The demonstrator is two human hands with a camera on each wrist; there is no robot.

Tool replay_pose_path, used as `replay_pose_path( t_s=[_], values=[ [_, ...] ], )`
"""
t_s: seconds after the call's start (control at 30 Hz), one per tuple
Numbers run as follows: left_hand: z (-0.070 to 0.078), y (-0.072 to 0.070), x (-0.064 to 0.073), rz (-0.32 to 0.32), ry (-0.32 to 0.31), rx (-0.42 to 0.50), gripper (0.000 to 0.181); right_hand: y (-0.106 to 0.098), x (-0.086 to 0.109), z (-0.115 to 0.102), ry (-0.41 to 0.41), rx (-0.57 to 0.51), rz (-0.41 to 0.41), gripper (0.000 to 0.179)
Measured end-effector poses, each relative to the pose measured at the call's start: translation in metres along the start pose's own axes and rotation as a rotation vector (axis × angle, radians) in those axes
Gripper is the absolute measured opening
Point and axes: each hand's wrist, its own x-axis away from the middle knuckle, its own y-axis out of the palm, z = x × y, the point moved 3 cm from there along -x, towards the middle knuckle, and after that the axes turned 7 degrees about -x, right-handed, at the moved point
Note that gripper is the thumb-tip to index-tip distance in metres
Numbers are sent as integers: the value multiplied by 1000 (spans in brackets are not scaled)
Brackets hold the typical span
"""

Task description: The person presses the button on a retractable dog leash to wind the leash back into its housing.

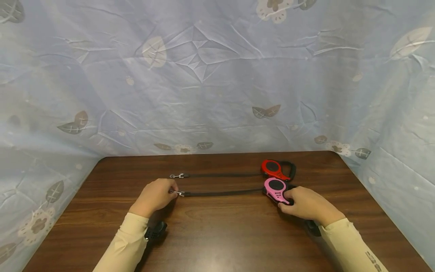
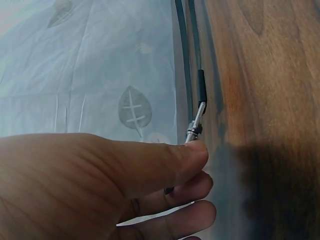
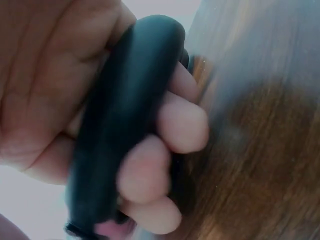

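Note:
Between its thumb and fingers my left hand (image 1: 158, 196) pinches the metal snap hook (image 2: 195, 129) at the end of a black leash strap (image 1: 221, 193). That strap runs right, nearly straight, to a pink retractable dog leash (image 1: 276, 189). My right hand (image 1: 307, 204) grips the pink leash by its black handle (image 3: 125, 110), fingers curled around it in the right wrist view. Just behind lies a red retractable leash (image 1: 273, 169), its own strap (image 1: 221, 175) stretched left to a silver snap hook (image 1: 177, 176). The two straps run roughly parallel.
Everything lies on a brown wood-grain table (image 1: 217, 234) with rounded far corners. A pale fabric curtain (image 1: 204, 94) with leaf and flower prints stands right behind the table's far edge and along both sides. Dark wrist devices (image 1: 156, 230) hang under my sleeves.

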Motion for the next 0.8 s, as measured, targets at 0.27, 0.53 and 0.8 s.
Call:
replay_pose_path(
  t_s=[0.27, 0.53, 0.8],
  values=[
    [2, -2, 0, -17, 1, 5, 6, -1, 1, -1, 7, -32, -18, 32],
    [1, -6, 0, 0, 8, 10, 5, 0, -1, -1, -32, 46, 7, 33],
    [-1, -16, -1, 12, 4, 27, 4, -7, 1, -14, -55, 133, 108, 24]
  ],
)
